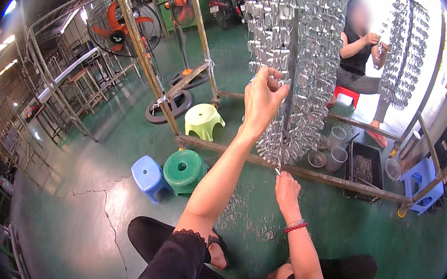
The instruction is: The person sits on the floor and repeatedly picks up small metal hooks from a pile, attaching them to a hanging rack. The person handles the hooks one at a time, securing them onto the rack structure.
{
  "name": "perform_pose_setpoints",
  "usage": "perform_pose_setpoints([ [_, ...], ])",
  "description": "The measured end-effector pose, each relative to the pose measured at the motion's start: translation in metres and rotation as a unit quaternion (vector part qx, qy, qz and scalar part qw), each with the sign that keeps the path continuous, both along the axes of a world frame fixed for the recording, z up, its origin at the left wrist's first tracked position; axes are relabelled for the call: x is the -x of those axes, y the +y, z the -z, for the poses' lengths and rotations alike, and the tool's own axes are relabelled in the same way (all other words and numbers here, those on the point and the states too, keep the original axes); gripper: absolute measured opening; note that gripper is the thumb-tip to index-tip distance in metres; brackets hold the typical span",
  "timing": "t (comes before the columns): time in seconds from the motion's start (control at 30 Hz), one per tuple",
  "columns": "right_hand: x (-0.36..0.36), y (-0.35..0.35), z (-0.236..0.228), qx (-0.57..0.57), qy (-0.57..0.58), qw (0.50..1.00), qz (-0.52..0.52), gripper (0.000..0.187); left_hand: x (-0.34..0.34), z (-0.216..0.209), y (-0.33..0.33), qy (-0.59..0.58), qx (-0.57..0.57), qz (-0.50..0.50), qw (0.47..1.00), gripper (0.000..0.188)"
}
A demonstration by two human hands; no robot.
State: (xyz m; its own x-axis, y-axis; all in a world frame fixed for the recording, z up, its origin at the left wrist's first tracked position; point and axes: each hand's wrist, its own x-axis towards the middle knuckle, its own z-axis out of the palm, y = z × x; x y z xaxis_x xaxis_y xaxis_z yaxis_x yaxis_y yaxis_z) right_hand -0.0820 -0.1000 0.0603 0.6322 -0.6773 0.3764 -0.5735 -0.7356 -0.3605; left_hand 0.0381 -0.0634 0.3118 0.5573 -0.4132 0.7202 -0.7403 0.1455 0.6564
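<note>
Evidently both hands are at the hanging rack of silvery metal pieces (307, 76), which hangs inside a worn metal frame (142, 44), just ahead. The left hand (264, 93) is raised to the rack's left side, thumb and fingers curled narrowly together beside the pieces; whether it holds one cannot be told. Lower down, the right hand (287, 188) has its fingertips drawn close at the rack's bottom end, where a small bright bit shows; I cannot tell if it is pinched. A red beaded bracelet (296, 227) circles that wrist.

Loose metal pieces (266, 230) lie scattered on the green floor between the person's feet. To the left stand a blue stool (145, 172), a round green stool (192, 180) and, farther off, a lime-green stool (203, 120). On the far right, a co-worker (354, 66) sits at a second hanging rack (405, 55).
</note>
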Motion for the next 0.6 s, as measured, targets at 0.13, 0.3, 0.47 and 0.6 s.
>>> perform_pose_setpoints([
  [0.13,-0.004,-0.002,0.001,-0.031,-0.002,1.0,-0.003,0.016,-0.004,0.006,-0.007,-0.041,0.0,-0.03,0.999,0.027],
  [0.3,-0.006,0.002,-0.005,-0.006,0.016,1.0,-0.017,0.015,0.0,0.006,-0.009,-0.066,0.001,-0.05,0.997,0.027],
  [0.47,-0.009,-0.001,-0.002,0.003,0.021,1.0,-0.02,0.015,0.002,0.005,-0.014,-0.191,0.06,-0.104,0.974,0.031],
  [0.6,-0.013,0.0,-0.002,0.001,0.006,1.0,-0.029,0.015,0.01,-0.01,-0.013,-0.235,0.066,-0.089,0.966,0.033],
])
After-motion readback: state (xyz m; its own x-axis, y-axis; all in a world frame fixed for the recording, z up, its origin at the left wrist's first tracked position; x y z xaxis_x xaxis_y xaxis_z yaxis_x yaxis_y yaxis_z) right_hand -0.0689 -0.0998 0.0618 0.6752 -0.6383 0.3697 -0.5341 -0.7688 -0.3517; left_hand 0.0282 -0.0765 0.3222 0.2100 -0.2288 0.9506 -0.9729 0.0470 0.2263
